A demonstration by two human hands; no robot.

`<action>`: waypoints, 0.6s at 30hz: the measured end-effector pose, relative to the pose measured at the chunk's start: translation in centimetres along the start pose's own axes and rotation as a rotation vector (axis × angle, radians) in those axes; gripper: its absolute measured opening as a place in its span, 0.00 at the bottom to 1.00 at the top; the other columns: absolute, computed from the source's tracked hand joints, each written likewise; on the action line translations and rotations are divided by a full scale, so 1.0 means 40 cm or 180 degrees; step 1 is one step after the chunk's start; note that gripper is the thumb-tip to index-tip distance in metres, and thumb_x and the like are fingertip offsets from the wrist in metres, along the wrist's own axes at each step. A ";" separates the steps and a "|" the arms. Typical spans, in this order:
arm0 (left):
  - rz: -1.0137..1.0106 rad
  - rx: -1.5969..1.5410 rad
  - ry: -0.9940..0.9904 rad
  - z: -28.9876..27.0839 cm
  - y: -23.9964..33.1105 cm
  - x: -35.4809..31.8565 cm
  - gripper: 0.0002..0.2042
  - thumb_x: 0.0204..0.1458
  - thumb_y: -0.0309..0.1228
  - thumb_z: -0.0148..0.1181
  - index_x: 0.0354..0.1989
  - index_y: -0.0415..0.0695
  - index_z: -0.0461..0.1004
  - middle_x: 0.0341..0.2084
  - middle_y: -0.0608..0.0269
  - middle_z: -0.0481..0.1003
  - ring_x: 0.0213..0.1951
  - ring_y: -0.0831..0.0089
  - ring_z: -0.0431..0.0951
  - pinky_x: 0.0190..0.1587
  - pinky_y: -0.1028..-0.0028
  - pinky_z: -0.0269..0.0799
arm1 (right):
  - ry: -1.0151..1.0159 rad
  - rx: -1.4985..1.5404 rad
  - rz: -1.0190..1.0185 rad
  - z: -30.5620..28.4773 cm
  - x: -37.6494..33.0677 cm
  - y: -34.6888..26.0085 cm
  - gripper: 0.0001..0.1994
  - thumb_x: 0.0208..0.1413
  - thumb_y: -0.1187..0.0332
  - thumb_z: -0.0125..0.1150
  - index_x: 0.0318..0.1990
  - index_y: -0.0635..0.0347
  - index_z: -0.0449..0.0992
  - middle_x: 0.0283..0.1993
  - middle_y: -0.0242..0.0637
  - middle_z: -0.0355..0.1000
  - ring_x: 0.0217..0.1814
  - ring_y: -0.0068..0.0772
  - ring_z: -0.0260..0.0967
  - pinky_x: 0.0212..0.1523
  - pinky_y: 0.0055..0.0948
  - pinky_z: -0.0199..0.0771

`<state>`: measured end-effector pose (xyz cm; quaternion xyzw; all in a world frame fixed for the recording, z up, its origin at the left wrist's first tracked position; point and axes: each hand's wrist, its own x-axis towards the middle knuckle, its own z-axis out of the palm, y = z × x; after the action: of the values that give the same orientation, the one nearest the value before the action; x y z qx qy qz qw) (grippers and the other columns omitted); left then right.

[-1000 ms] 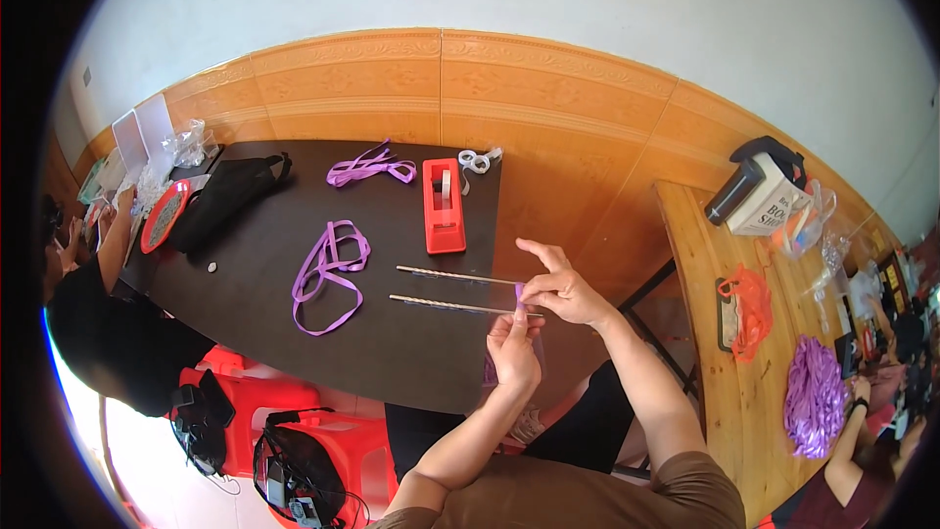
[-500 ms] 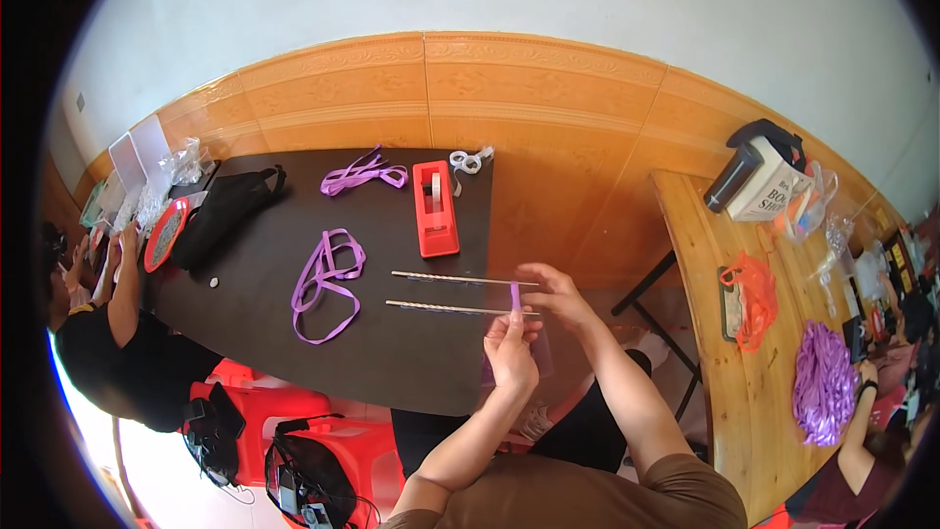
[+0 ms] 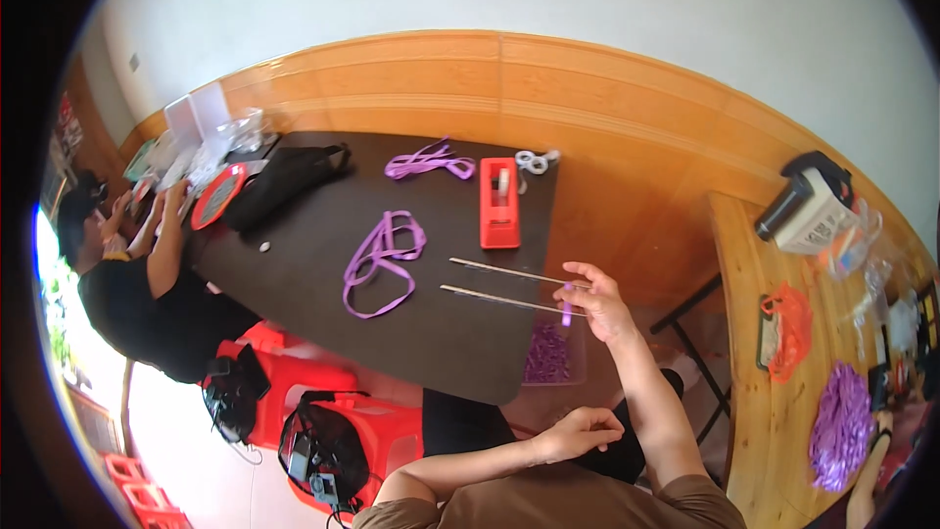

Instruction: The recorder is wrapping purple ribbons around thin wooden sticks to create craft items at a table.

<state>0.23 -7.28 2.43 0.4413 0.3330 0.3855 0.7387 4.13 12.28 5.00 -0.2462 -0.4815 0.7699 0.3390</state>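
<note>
Two thin metal rods (image 3: 490, 297) reach out side by side past the right edge of the dark table (image 3: 460, 358). A short strip of purple ribbon (image 3: 567, 317) sits across them near their outer ends. My right hand (image 3: 604, 304) is at that strip, thumb and fingers around it and the forefinger raised; the exact grip is partly hidden. Drawn back close to my body is my left hand (image 3: 580, 433), its fingers curled. Whether anything small is inside it cannot be seen. Left of the rods lies a loose loop of purple ribbon (image 3: 350, 284).
A red tape dispenser (image 3: 499, 225), a bundle of purple ribbon (image 3: 431, 165) and white tape rolls (image 3: 532, 163) stand toward the back. Beneath the table edge is a bin of purple pieces (image 3: 546, 358). Another person (image 3: 127, 304) works at left; a wooden table (image 3: 739, 411) stands right.
My left hand has left the ribbon strip and moved down toward my body. My right hand has closed in on the strip. The view has turned left, so everything sits farther right.
</note>
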 end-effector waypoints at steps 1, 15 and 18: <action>0.0303 0.0203 -0.0125 0.000 0.022 -0.018 0.10 0.56 0.32 0.53 0.40 0.37 0.72 0.31 0.69 0.73 0.27 0.85 0.70 0.31 0.85 0.65 | 0.0131 -0.0009 0.0021 0.017 -0.006 0.001 0.21 0.48 0.77 0.61 0.51 0.62 0.66 0.32 0.37 0.72 0.35 0.30 0.73 0.36 0.25 0.73; 0.1043 0.4879 0.4662 -0.348 0.366 -0.313 0.05 0.43 0.25 0.59 0.28 0.39 0.74 0.33 0.56 0.70 0.38 0.58 0.69 0.41 0.62 0.62 | 0.1371 -0.0497 -0.0663 -0.155 -0.041 0.136 0.08 0.50 0.79 0.58 0.39 0.68 0.70 0.26 0.36 0.69 0.23 0.27 0.67 0.19 0.26 0.71; 0.0745 0.5252 0.4714 -0.417 0.312 -0.320 0.04 0.43 0.25 0.57 0.27 0.40 0.72 0.35 0.57 0.69 0.43 0.57 0.66 0.43 0.60 0.58 | 0.1485 -0.1656 -0.0606 -0.213 -0.004 0.269 0.10 0.51 0.75 0.59 0.42 0.68 0.72 0.31 0.36 0.72 0.34 0.24 0.69 0.35 0.22 0.70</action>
<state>-23.24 -7.84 9.25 0.4867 0.8018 0.2813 -0.2028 7.16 13.76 -8.30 -0.4474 -0.5917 0.5097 0.4359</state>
